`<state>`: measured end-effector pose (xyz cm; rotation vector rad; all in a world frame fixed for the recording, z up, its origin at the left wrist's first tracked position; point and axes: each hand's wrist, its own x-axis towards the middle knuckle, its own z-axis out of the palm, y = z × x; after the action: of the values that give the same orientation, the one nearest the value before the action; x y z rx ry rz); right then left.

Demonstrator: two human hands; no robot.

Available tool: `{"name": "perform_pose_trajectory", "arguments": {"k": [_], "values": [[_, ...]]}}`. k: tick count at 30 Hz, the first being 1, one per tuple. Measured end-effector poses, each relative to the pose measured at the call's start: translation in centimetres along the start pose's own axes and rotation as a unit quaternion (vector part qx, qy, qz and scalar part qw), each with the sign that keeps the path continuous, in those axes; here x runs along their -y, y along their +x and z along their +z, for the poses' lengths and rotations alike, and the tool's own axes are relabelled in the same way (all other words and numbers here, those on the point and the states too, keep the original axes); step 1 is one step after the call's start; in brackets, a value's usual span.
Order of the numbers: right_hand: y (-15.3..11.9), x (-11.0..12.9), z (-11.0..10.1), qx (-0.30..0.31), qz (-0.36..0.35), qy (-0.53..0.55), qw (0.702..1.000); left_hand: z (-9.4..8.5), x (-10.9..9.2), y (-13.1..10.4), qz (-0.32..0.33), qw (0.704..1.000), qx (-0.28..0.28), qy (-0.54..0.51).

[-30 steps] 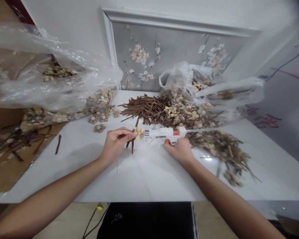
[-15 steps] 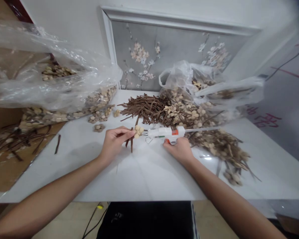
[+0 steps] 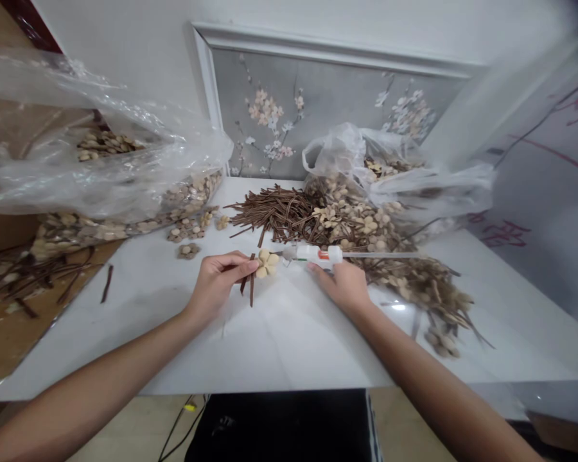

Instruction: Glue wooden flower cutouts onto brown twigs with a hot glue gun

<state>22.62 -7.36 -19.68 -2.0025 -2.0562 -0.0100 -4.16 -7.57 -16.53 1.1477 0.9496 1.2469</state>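
Between the thumb and fingers of my left hand (image 3: 221, 279) is a cream five-petal flower (image 3: 268, 264), its face turned toward me. Brown stick stems (image 3: 251, 289) poke out below the same fingers. My right hand (image 3: 343, 283) is closed around a white hot glue gun (image 3: 322, 255) with an orange part. A clear glue stick (image 3: 385, 255) juts from the back of the gun. Its nozzle points left at the flower, a short gap away. Close behind lies a pile of brown sticks (image 3: 277, 212).
A plastic bag of flowers (image 3: 187, 147) stands at the left, with loose flowers (image 3: 187, 250) beside it. Finished stemmed flowers (image 3: 419, 282) are heaped at the right, before another plastic bag (image 3: 347, 151). Cardboard (image 3: 67, 282) with sticks covers the table's left end.
The flower in my left hand has turned to face me more. The glue gun has moved a little back from it and tipped in my right hand. The view has shifted slightly.
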Motion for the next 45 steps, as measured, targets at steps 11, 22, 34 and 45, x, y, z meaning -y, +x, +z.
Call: {"name": "perform_pose_trajectory", "arguments": {"k": [11,22,34,45], "values": [[-0.3,0.3,-0.3,-0.031,-0.060,0.027,0.997,-0.1,-0.2,-0.1,0.015,0.998,0.029,0.044],[-4.9,-2.5,-4.8,-0.106,0.031,0.110,0.988,-0.6,-1.5,0.0,0.085,0.989,0.009,0.124],[-1.5,8.2,-20.7,0.179,-0.180,0.471,0.845,3.8,-13.2,-1.7,0.163,0.951,0.150,0.214],[0.0,9.1,-19.7,0.189,-0.168,0.580,0.774,4.2,-18.2,-3.5,0.191,0.917,0.080,0.342]]}}
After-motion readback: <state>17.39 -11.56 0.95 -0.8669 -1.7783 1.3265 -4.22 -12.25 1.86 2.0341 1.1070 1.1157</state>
